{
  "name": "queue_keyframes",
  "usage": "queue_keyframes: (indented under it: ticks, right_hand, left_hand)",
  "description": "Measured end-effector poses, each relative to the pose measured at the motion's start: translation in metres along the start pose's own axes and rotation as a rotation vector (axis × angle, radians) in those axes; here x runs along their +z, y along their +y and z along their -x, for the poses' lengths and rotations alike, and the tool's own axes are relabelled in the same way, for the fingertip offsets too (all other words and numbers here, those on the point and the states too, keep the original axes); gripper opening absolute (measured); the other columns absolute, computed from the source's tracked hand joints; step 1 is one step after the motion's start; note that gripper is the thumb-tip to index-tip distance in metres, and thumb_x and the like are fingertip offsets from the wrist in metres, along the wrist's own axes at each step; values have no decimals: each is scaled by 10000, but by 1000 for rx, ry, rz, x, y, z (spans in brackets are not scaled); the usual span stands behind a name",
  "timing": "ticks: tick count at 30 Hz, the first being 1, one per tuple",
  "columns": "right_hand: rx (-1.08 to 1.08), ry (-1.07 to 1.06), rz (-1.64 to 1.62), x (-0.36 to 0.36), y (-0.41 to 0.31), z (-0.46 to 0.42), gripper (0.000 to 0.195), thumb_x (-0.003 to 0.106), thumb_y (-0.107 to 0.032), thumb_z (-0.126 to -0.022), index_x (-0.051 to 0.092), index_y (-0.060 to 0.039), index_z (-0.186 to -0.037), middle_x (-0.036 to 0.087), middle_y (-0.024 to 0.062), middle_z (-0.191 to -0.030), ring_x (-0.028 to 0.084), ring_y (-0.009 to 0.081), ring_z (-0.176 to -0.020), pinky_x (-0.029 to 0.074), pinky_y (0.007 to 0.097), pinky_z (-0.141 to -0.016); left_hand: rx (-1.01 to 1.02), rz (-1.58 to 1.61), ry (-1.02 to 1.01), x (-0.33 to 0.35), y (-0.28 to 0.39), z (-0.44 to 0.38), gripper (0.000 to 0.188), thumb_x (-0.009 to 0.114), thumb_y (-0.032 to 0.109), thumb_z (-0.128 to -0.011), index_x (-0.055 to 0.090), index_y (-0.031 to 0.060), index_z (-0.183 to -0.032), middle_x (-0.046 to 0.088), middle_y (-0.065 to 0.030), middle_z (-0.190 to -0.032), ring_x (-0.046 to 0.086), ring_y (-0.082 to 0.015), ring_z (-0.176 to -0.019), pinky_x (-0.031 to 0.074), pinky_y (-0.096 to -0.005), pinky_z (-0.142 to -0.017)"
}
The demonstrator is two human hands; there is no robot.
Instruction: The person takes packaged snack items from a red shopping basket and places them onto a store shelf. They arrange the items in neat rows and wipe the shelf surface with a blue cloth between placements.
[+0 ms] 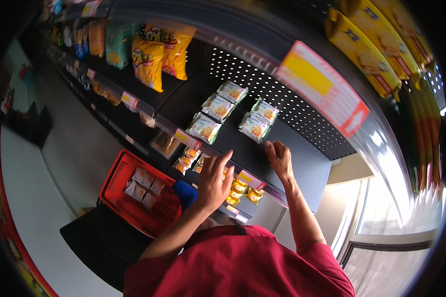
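Over the front edge of a dark metal shelf (245,155), my left hand (215,182) is raised with its fingers apart and nothing in it. My right hand (280,159) is above the same shelf, fingers curled in, and no object shows in it. Closest to it is a short row of two white-and-green biscuit packets (254,126). Left of that lies a second row of three like packets (205,127), overlapping one another. Below and left of my left hand, a red plastic basket (113,193) holds several small wrapped packets (141,185).
Yellow snack bags (147,61) stand on the shelf to the left. Above right, an upper shelf edge carries a large price tag (321,87) and holds yellow bags (366,52). Yellow-wrapped snacks (236,191) sit on a lower shelf. Blue cloth (186,193) touches the basket.
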State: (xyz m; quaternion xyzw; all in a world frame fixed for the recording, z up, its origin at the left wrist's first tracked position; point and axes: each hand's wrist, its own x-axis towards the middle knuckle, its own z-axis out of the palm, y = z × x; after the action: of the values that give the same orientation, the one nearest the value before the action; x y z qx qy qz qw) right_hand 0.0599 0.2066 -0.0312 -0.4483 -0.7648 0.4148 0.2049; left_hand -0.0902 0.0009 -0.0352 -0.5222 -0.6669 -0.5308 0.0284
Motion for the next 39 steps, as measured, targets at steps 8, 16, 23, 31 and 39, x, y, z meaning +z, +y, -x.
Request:
queue_keyframes:
  ticks: [8, 16, 23, 31, 39]
  right_hand:
    - [-407, -242, 518, 22, -38, 30, 368, 834, -330, -850, 630, -24, -842, 656, 148, -750, 620, 309, -634, 509, 407, -615]
    - [-348, -438, 539, 26, -27, 15, 467, 916, -340, -749, 577, -48, -882, 566, 62, -731, 551, 192, -635, 466, 350, -585]
    - [-293, -423, 651, 37, -41, 20, 486, 907, -286, -751, 489, -67, -868, 482, 71, -724, 471, 205, -628, 436, 360, -600]
    - [-224, -412, 681, 40, -43, 20, 558, 905, -406, -761, 459, -77, -832, 434, 35, -694, 439, 161, -591, 407, 321, -560]
    - [-270, -395, 729, 40, -35, 19, 667, 770, -647, -824, 444, -64, -821, 406, 22, -677, 423, 152, -561, 379, 315, -532]
  left_hand:
    - [-676, 69, 180, -35, -118, 190, 231, 591, 110, -1020, 630, 42, -1238, 693, -113, -1042, 682, -235, -901, 550, -340, -731]
    - [-983, -225, 227, -41, -256, 351, 294, 701, 145, -918, 606, 22, -1167, 675, -166, -1002, 678, -316, -889, 558, -414, -803]
    - [-1142, -525, -45, -46, -336, 396, 425, 721, 180, -877, 558, -7, -1223, 592, -218, -1221, 577, -373, -1160, 513, -468, -964]
    - [-1247, -338, 114, -56, -398, 424, 391, 714, 212, -892, 592, 19, -1209, 619, -165, -1148, 569, -353, -1111, 515, -466, -930]
    - [-1088, -810, -397, -67, -443, 419, 600, 766, 114, -825, 550, 8, -1375, 591, -162, -1257, 568, -351, -1167, 492, -448, -1016]
